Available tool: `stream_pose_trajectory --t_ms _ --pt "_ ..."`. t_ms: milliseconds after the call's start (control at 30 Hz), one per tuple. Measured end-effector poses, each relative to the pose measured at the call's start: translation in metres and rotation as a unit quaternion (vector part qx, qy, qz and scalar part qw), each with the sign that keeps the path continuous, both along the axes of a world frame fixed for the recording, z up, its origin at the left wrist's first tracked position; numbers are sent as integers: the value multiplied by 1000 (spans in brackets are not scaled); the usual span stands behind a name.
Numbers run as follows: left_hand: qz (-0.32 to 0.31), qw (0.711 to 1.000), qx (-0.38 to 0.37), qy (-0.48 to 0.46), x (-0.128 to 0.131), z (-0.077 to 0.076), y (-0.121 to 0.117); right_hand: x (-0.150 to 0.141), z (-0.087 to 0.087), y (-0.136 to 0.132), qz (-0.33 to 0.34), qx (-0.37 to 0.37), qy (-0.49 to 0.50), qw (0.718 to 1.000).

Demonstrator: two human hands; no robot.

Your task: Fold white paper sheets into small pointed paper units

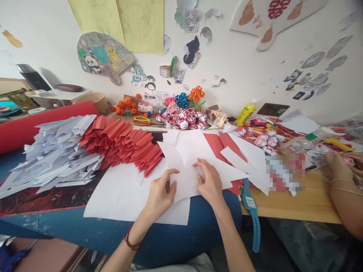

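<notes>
White paper sheets (113, 200) lie overlapping in front of me. One white sheet (185, 177) is uppermost between my two hands, with a faint crease near its top. My left hand (161, 190) rests at its left side, fingers curved and thumb apart from the index finger. Over the sheet's right part, my right hand (210, 181) has its fingers bent and spread. Neither hand visibly grips the paper; exact contact is hard to tell. Left of the sheets are piles of folded red paper pieces (121, 141) and folded white paper pieces (59, 151).
Red paper sheets (215, 145) lie under white ones at right. A blue watch (251, 206) hangs over the table edge. Paper flowers (184, 119) and a yellow bottle (245, 112) stand along the wall. Another person's hand (336, 164) is at far right; a red roll (42, 122) lies left.
</notes>
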State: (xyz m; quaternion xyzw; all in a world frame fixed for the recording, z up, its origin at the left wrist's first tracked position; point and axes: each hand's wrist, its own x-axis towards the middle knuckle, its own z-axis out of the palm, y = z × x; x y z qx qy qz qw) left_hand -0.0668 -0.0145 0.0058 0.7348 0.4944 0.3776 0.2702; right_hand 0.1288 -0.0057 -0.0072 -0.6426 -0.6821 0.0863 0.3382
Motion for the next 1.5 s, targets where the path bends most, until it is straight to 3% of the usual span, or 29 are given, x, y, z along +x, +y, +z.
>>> stream_pose_trajectory --t_ms 367,667,967,1500 --pt "3 1000 -14 -26 -3 -1 0 8 -2 -7 41 21 104 994" --pt "5 999 -13 -37 -3 2 -3 6 20 -20 28 25 270 962" --pt "12 999 -7 -46 -3 3 -3 6 23 -25 100 -35 255 961" --pt "13 999 0 -37 -2 4 -3 10 21 -25 124 -54 252 958"
